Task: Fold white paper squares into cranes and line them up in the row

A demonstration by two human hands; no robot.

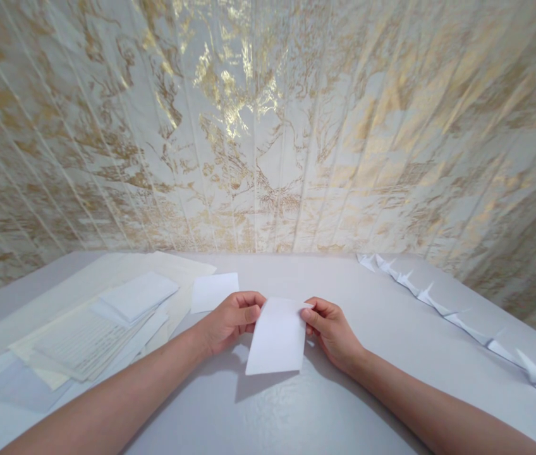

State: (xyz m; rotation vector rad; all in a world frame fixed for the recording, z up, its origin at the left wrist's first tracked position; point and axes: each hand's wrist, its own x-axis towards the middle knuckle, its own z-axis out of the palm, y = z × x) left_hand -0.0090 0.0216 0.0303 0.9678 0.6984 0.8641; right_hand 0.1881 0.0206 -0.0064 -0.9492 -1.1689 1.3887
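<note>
A blank white sheet of paper [277, 338] is held up between my two hands, tilted, its near edge raised and casting a shadow on the table. My left hand [234, 319] pinches its upper left edge between thumb and fingers. At the upper right corner, my right hand [327, 325] grips the sheet the same way, thumb on top. Just beyond my left hand lies another white piece of paper [213, 291], flat on the table. Parts of my fingers are hidden behind the held sheet.
Loose papers [140, 296], one a sheet with lines of writing [78, 344], lie overlapped on the left of the white table [268, 417]. Along the right edge runs a row of several pointed folded-paper pieces [438, 306]. A gold-patterned white curtain [258, 158] hangs behind the table.
</note>
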